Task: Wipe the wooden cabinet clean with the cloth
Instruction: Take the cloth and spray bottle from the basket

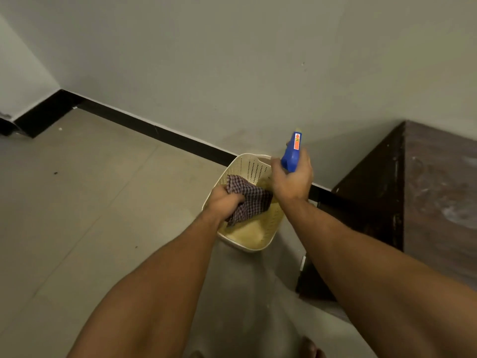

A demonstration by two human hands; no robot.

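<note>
My left hand (224,201) grips a dark checked cloth (247,200) over a cream perforated plastic basket (247,166) that stands on the floor by the wall. Just right of it, my right hand (293,178) holds a blue spray bottle head (291,153), nozzle pointing up and away; the bottle body is hidden behind the hand. The dark wooden cabinet (438,192) stands at the right against the wall, its top dusty with pale smears.
Grey tiled floor (90,202) spreads to the left and front. A pale wall (232,60) with a black skirting (154,130) runs behind the basket. A bare foot (309,348) shows at the bottom edge.
</note>
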